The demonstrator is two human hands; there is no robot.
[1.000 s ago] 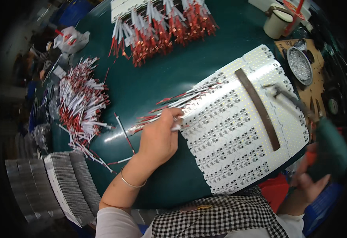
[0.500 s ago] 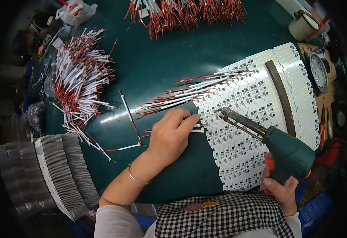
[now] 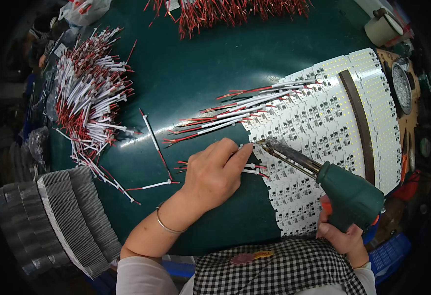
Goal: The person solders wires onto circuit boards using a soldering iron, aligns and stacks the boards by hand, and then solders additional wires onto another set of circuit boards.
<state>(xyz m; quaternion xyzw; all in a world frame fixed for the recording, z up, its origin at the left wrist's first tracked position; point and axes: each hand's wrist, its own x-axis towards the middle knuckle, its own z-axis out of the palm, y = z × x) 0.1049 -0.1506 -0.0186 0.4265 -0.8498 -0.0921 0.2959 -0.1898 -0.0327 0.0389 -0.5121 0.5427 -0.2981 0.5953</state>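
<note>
My left hand (image 3: 211, 172) is closed in a pinch on a wire, only a bit of it showing at the fingertips, by the left edge of a white sheet of circuit boards (image 3: 294, 199). In my right hand (image 3: 342, 239) is a green soldering gun (image 3: 351, 194) with a red trigger. Its tip (image 3: 259, 142) meets the boards just beside my left fingertips. Farther along that edge, several white-sleeved wires with red ends (image 3: 245, 109) lie with their right ends on the boards. More wires (image 3: 252, 168) show under and beside my left hand.
A dark curved bar (image 3: 358, 120) lies across the boards. Heaps of wires sit at the left (image 3: 90, 93) and far side (image 3: 245, 14). Stacked boards (image 3: 77, 221) stand at the near left. A mug (image 3: 382, 30) and a metal dish (image 3: 400, 88) are on the right.
The soldering gun has moved left, bringing its tip up to my left fingertips. My left hand has shifted slightly toward the boards. The whole view has shifted a little.
</note>
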